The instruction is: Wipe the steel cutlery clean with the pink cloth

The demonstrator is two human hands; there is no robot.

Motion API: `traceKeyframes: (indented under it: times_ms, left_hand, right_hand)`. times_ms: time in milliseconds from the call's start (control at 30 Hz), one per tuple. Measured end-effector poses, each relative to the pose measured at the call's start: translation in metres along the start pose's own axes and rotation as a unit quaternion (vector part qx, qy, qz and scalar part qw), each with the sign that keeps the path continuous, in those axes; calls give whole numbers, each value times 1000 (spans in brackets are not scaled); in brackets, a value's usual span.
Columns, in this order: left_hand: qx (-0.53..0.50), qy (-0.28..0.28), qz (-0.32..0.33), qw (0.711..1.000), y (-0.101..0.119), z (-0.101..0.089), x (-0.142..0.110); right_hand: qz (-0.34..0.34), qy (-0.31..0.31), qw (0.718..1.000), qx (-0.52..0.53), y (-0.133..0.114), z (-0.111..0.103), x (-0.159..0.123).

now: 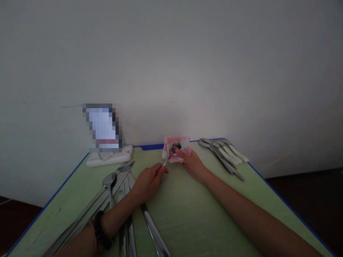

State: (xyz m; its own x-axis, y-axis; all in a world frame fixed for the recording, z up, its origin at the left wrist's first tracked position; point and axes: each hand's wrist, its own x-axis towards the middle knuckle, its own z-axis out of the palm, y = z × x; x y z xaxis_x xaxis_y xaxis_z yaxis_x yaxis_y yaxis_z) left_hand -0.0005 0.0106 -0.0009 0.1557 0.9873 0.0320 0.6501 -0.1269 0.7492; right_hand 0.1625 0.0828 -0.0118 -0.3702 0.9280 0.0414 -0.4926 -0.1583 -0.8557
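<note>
A metal spoon (174, 149) is held over the far middle of the table, its bowl tilted up. My left hand (151, 181) is closed round the handle. My right hand (194, 165) holds a pink and white cloth (177, 140) behind the bowl, with the thumb on the spoon's bowl. The fingers under the cloth are hidden. Below my left forearm lie several table knives (154, 228) and a spoon (109, 181), partly covered by the arm.
Several spoons and forks lie at the far right, some with white handles (227, 153). A blurred-out screen (103, 126) stands at the far left by a white stand (112, 157). The green table (193, 221) has a blue edge and meets a wall.
</note>
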Motion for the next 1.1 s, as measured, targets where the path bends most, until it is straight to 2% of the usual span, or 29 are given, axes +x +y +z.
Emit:
traceKeyframes:
  times_ms: [133,233,333,500,700,833,967,1100]
  left_hand:
    - [1,0,5,1000,1,-1,0]
    - [-2,-3,9,1000,1,0,0]
    - [-8,0,9,1000,1,0,0]
    - [-19,9,12,1000,0,0,1]
    - [-2,0,0,1000,2,0,0]
    - [18,-10,-6,1000,3,-1,-1]
    - [29,-13,2,999,2,-1,-1]
    - [69,-27,19,997,3,-1,-2]
  right_hand:
    - [4,89,994,63,3,-4,4]
    - [11,111,986,126,1,-7,8]
    - [37,99,985,133,-2,-8,8]
    - [72,58,992,89,-4,-6,2]
    - [56,7,992,115,-11,-2,0]
    - [53,12,988,144,-14,-5,2]
    - [50,19,995,81,-9,-6,3]
    - [19,16,1000,-10,-4,-2,-1]
